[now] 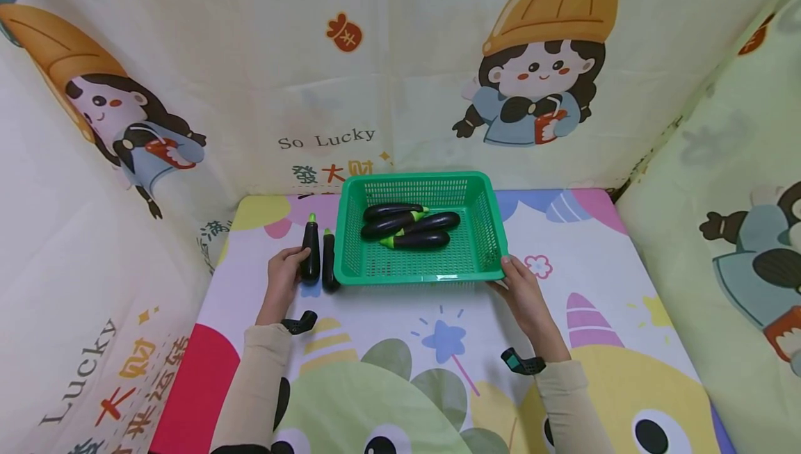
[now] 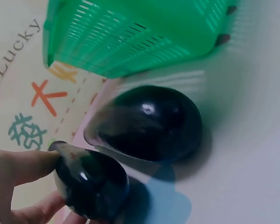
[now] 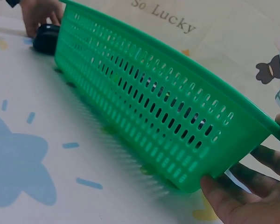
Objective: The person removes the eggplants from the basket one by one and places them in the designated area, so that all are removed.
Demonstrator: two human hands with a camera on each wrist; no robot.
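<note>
My left hand [image 1: 284, 279] grips a dark purple eggplant [image 1: 310, 258] with a green stem, at the left of the table. In the left wrist view the thumb lies along one side of this eggplant [image 2: 95, 186], fingers on the other. A second eggplant [image 1: 329, 264] lies between it and the green plastic basket [image 1: 413, 278]. Several more eggplants [image 1: 418, 240] lie inside the basket, bunched left of its middle. At the basket's front right corner my right hand [image 1: 526, 294] holds on, thumb at the rim and fingers beneath, as the right wrist view shows.
A cloth with cartoon prints [image 1: 400, 329] covers the table. Printed fabric walls [image 1: 250, 58] stand behind it and at both sides, with the basket close to the back one. Each wrist wears a black strap camera [image 1: 299, 322].
</note>
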